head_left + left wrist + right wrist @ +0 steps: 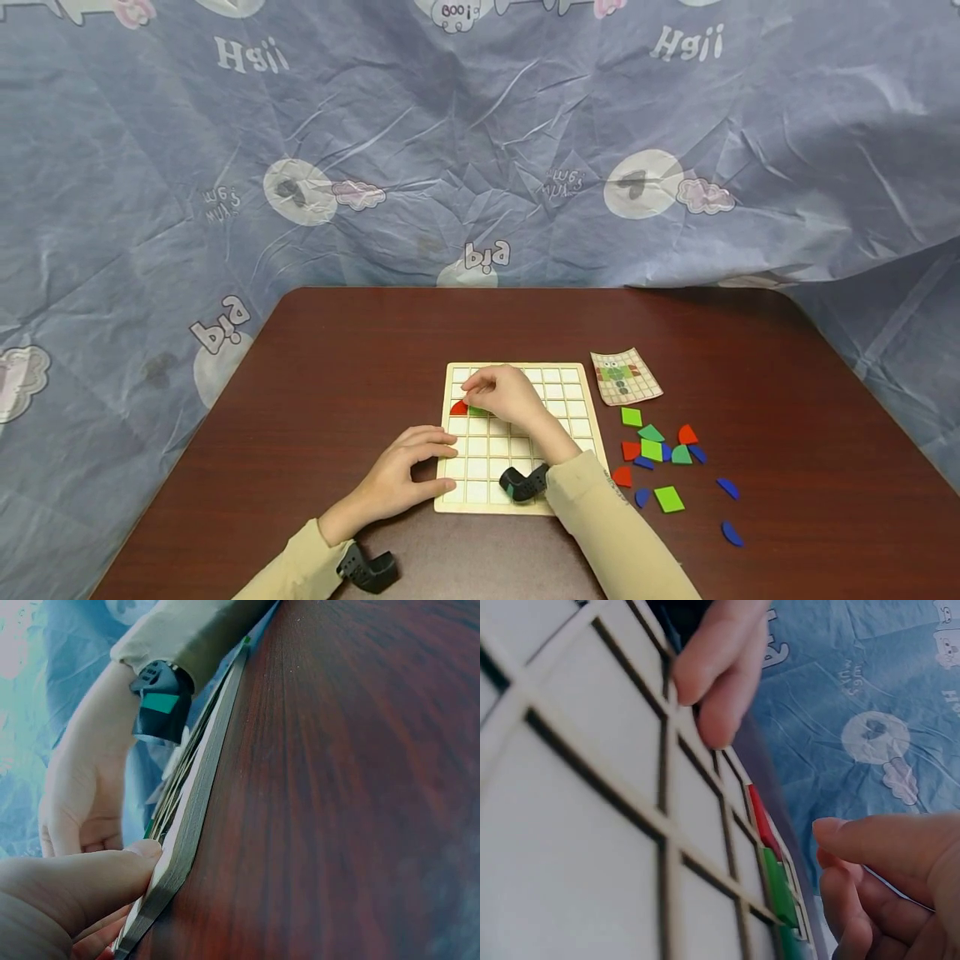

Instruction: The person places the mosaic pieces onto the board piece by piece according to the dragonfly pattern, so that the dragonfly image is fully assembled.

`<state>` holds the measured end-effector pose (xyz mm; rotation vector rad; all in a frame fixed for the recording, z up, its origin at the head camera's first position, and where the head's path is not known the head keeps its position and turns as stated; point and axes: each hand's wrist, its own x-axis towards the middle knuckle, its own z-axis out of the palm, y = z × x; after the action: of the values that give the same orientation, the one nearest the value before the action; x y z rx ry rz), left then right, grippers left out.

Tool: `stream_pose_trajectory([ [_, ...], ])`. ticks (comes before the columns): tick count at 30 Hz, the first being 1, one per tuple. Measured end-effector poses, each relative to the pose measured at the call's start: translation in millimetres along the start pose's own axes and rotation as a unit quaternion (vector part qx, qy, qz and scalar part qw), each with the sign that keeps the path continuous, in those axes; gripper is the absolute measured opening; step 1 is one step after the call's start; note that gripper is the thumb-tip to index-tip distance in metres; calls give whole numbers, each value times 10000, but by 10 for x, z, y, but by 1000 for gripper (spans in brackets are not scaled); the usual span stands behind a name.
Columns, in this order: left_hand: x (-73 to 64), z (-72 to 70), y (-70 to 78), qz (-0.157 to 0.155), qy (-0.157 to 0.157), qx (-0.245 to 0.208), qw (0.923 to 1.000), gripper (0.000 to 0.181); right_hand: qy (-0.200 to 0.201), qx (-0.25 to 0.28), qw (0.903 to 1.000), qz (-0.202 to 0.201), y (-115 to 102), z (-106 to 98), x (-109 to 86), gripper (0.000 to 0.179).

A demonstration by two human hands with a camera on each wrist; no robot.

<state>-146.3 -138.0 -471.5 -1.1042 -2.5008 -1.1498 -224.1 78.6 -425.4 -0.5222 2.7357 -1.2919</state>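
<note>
A cream grid board [477, 492] lies on the table, a red quarter-round tile [458, 408] and a green tile [478, 411] set side by side in its cells. My left hand [401, 471] rests at the board's left edge, thumb and fingertips touching the rim. Over the upper left cells hovers my right hand [510, 396], fingers loosely bent. In the right wrist view, that hand [900, 877] is apart from the red tile [761, 821] and green tile [778, 889]. No piece shows between its thumb and fingers. A darker green piece [790, 945] shows below them.
Right of the board lies a pattern card [626, 377] with a figure on a grid. Below it several loose tiles are scattered, among them a light green square [669, 499], a red quarter-round [687, 435] and a blue segment [732, 534]. A printed cloth [420, 150] hangs behind the table.
</note>
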Motion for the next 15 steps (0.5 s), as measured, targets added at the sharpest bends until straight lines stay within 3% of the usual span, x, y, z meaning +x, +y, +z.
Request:
stream_pose_trajectory([
  [15,-2,7,-4,-83,-30,10,10000,34,110,-222,9997,36,29,-463,-244,13],
])
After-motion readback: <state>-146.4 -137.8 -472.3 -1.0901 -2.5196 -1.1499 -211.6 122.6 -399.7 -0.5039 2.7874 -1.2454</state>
